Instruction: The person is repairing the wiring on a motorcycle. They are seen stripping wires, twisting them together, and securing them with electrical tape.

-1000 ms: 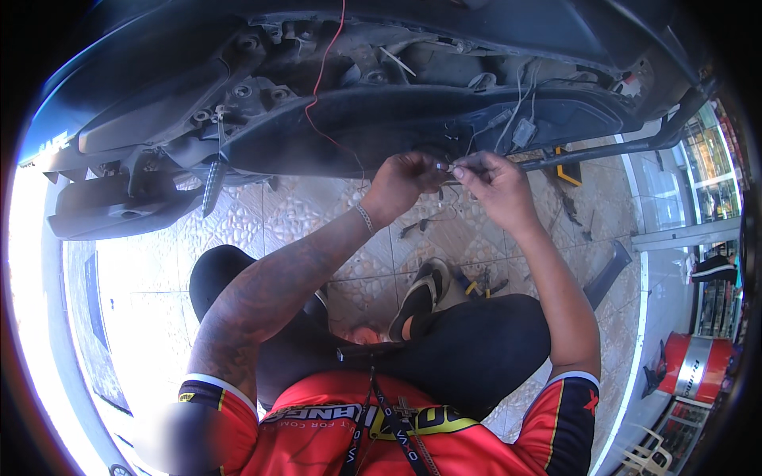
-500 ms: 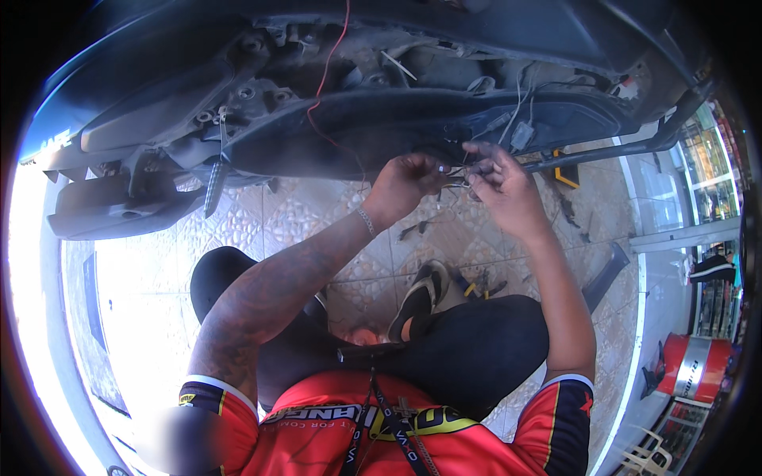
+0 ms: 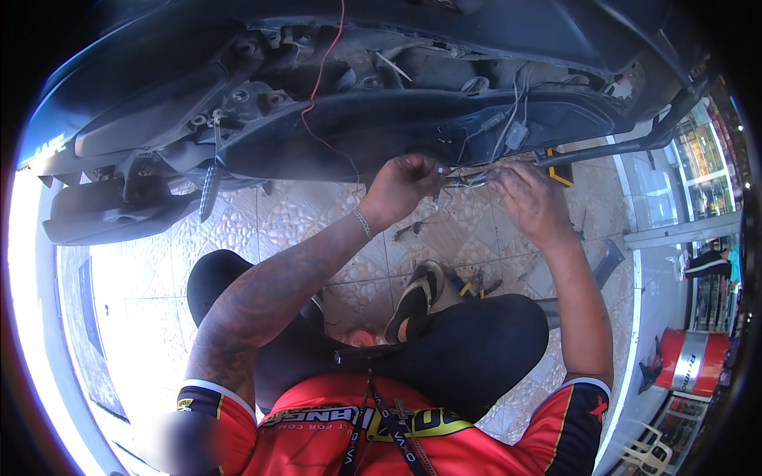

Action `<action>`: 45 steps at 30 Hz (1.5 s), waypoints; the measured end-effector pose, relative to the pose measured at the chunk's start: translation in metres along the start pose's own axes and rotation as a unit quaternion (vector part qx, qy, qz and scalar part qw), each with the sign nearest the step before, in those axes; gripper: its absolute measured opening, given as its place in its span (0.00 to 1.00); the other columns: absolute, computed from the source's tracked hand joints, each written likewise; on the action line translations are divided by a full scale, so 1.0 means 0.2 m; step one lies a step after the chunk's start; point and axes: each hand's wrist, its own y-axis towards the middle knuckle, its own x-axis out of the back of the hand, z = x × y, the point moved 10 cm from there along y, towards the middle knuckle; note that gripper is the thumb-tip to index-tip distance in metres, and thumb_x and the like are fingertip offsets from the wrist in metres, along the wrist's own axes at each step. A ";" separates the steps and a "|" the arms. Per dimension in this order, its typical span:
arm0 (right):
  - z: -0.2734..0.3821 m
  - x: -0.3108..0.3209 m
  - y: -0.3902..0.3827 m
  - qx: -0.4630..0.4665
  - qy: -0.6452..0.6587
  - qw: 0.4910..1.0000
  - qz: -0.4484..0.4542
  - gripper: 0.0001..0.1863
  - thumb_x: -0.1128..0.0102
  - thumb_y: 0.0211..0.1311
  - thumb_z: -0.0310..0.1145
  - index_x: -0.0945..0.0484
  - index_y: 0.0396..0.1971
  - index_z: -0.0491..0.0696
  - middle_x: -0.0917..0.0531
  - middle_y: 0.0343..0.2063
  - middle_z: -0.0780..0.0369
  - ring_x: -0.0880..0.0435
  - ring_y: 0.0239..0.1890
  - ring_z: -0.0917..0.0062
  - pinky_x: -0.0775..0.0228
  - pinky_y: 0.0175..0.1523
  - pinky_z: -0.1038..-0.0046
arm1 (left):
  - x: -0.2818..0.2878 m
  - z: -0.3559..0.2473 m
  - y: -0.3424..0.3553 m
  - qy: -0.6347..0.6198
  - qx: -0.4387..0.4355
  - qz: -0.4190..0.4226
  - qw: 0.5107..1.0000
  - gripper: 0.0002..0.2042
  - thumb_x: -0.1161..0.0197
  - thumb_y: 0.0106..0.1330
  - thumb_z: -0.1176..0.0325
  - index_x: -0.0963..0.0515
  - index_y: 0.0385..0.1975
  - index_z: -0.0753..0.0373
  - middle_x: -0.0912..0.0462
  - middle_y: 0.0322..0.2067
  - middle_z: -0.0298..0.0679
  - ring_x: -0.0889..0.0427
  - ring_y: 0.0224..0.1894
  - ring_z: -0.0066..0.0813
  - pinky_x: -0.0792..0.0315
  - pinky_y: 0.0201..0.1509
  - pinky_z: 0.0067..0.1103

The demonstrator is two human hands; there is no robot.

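The left hand (image 3: 401, 190) has its thumb and index finger pressed together, pinching the near ends of a few thin wires (image 3: 468, 181); its other fingers curl in behind. The right hand (image 3: 530, 198) has bent, bunched fingers at the opposite end of those wires, though I cannot tell whether they grip them or only touch them.

The wires sit in the gap between the two sets of fingertips. Their long axis runs crosswise, from left fingertips to right, nearly level, and roughly in line with the lower edge of the dark panel (image 3: 357, 131) beyond the fingers. A thin strand hangs just below the left fingertips, pointing at the floor (too fine to follow to its tip).

Above the right fingers, a pale wire (image 3: 502, 136) slopes down toward them, passing beside a grey box (image 3: 517, 135). Up and left of the left fingers, a red wire (image 3: 321, 78) hangs across the panel. Just right of the right fingers lies a yellow-and-black object (image 3: 560, 170); well below both hands, a yellow-and-dark tool (image 3: 474, 291) rests on the tiled floor (image 3: 444, 238).
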 end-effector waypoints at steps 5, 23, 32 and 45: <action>-0.05 -0.02 0.00 -0.044 0.015 0.999 -0.004 0.07 0.40 0.67 0.32 0.23 0.34 0.44 0.18 0.33 0.55 0.16 0.34 0.57 0.24 0.36 0.59 | -0.01 -0.01 -0.01 0.010 0.004 0.002 1.000 0.06 0.36 0.72 0.74 0.19 0.44 0.68 0.16 0.37 0.33 0.21 0.37 0.17 0.24 0.47 0.20; -0.31 0.00 -0.07 -0.179 0.216 0.959 -0.048 0.15 0.30 0.63 0.40 0.19 0.43 0.47 0.15 0.42 0.59 0.16 0.37 0.66 0.22 0.42 0.67 | 0.00 -0.02 0.00 0.012 -0.020 -0.008 1.000 0.06 0.36 0.71 0.71 0.17 0.40 0.68 0.18 0.29 0.30 0.24 0.32 0.15 0.27 0.41 0.18; -0.16 -0.14 -0.10 -0.042 0.089 0.994 0.053 0.13 0.30 0.59 0.31 0.17 0.42 0.45 0.14 0.40 0.57 0.14 0.44 0.60 0.21 0.49 0.64 | 0.00 -0.01 0.00 0.005 -0.010 -0.012 1.000 0.06 0.36 0.71 0.71 0.18 0.39 0.68 0.19 0.28 0.31 0.24 0.32 0.15 0.27 0.41 0.18; -0.10 -0.06 0.01 -0.061 0.092 0.994 -0.027 0.15 0.35 0.67 0.37 0.24 0.26 0.42 0.22 0.24 0.54 0.21 0.28 0.55 0.29 0.33 0.60 | -0.02 -0.02 0.00 -0.001 -0.013 -0.003 1.000 0.06 0.36 0.71 0.72 0.18 0.40 0.68 0.19 0.29 0.31 0.23 0.32 0.16 0.27 0.41 0.18</action>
